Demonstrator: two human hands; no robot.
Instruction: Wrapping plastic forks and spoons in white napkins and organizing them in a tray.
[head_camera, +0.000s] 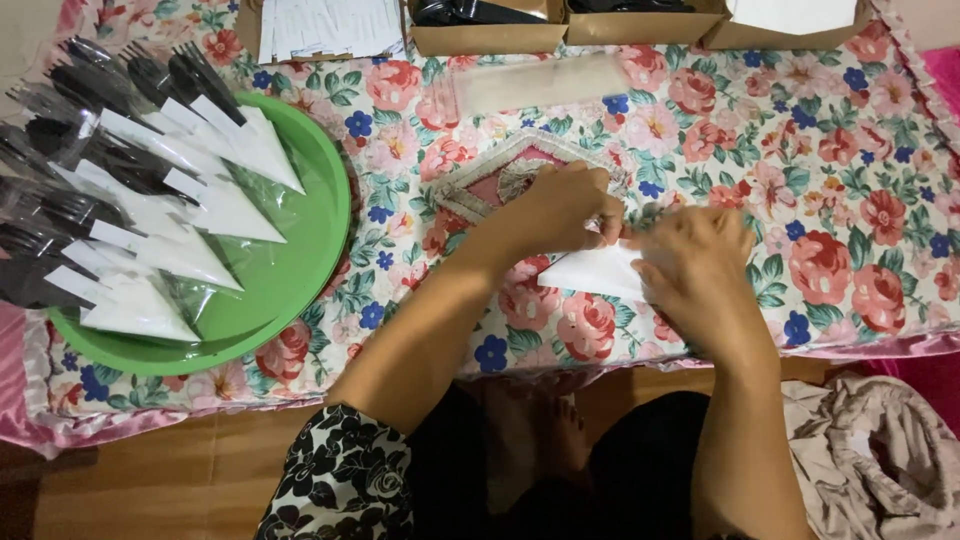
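pinching a white napkin (595, 272), left hand (560, 208) and right hand (695, 268) close together.

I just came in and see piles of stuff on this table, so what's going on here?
A person is working a white napkin with both hands on a floral tablecloth: left hand pinching its top edge, right hand covering its right side. Beside them, a green tray holds bagged cutlery packs of black forks and white napkins. Cardboard boxes line the far edge.
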